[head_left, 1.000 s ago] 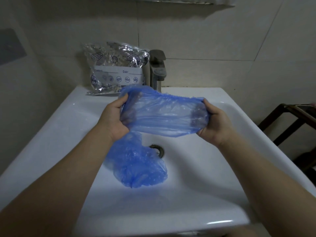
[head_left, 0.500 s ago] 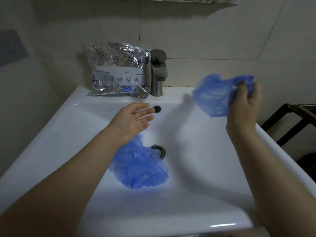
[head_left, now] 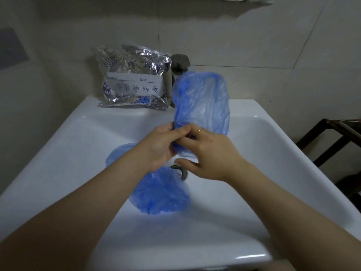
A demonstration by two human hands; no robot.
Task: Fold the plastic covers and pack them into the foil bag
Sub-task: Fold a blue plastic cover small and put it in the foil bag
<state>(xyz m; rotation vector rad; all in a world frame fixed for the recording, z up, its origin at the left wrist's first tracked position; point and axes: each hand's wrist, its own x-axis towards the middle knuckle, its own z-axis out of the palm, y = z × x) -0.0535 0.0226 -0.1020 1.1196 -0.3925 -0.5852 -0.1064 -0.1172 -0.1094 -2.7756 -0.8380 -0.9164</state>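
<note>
- The white sink (head_left: 293,153) lies under both hands, its basin reaching from the near rim out to the far ledge.
- In the basin, just below and nearer than the hands, lies a crumpled blue plastic cover (head_left: 162,196); part of it is hidden behind the left wrist, and its far edge lies beside the drain (head_left: 180,171).
- The left hand (head_left: 158,145) has its fingers curled, the thumb pressing the lower end of a second blue cover (head_left: 202,100) against them.
- The right hand (head_left: 207,153) meets the left one at the same spot: its fingers, one bearing a gold ring (head_left: 199,131), pinch the cover's lower end, while the thumb stands free below.
- The two hands touch each other over the drain, above the basin.
- The held cover rises from the hands, upright and open, its rim at the top.
- Beyond it, partly hidden by the plastic, stands the tap (head_left: 178,67) on the far ledge.
- Left of the tap, past the left hand, the foil bag (head_left: 132,79) leans against the tiled wall (head_left: 234,40); its contents cannot be told.
</note>
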